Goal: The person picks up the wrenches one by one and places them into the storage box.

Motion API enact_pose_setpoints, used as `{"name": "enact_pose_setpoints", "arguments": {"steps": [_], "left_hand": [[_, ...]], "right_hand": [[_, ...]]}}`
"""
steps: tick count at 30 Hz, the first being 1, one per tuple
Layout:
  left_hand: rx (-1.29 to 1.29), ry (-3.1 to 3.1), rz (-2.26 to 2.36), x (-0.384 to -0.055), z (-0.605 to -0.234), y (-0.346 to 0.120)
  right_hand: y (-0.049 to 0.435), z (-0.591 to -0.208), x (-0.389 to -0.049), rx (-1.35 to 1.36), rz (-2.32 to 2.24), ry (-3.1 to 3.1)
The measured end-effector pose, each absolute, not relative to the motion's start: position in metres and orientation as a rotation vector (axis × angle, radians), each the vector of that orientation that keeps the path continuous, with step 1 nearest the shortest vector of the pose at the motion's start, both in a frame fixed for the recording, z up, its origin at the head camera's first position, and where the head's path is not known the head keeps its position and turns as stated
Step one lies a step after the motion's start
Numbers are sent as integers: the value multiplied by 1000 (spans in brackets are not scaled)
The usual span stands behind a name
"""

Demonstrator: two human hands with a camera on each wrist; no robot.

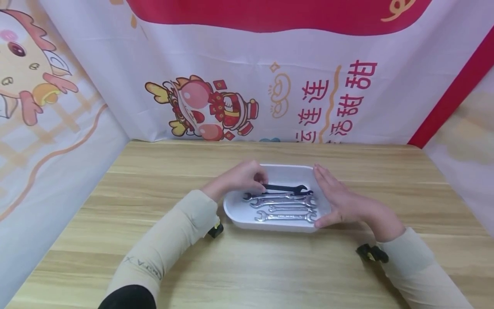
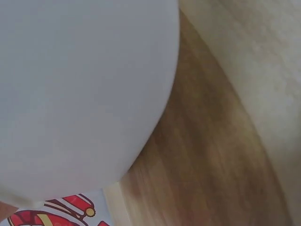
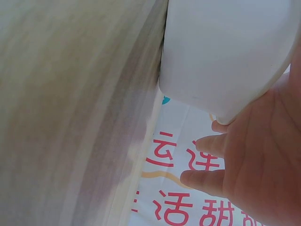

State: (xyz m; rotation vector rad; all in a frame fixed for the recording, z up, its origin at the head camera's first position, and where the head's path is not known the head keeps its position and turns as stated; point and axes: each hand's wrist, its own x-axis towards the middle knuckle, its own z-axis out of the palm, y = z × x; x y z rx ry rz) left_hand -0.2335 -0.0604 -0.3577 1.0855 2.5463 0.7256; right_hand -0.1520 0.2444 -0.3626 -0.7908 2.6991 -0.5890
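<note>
In the head view a white oval tray (image 1: 233, 213) holds several wrenches lying side by side. My left hand (image 1: 247, 177) reaches over the tray's left end and pinches the left end of a black open-end wrench (image 1: 285, 188). Below it lie several silver wrenches, the nearest one (image 1: 286, 217) by the front wall. My right hand (image 1: 341, 199) rests against the tray's right end with its fingers straight. The right wrist view shows that palm (image 3: 263, 150) against the tray's outer wall (image 3: 225, 52). In the left wrist view, the tray wall (image 2: 84, 94) fills much of the picture and hides the fingers.
The tray stands on a wood-grain table (image 1: 270, 266). Behind the table hangs a printed cloth (image 1: 239, 56) with red writing and a cartoon figure, and another cloth (image 1: 46, 141) hangs at the left. Black straps sit near both wrists.
</note>
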Motion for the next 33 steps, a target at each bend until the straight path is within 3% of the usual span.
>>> {"name": "enact_pose_setpoints", "arguments": {"steps": [33], "left_hand": [[966,2664,442,-225,-357,-56]], "right_hand": [[243,-368,-153,-798,-610,2700]]}}
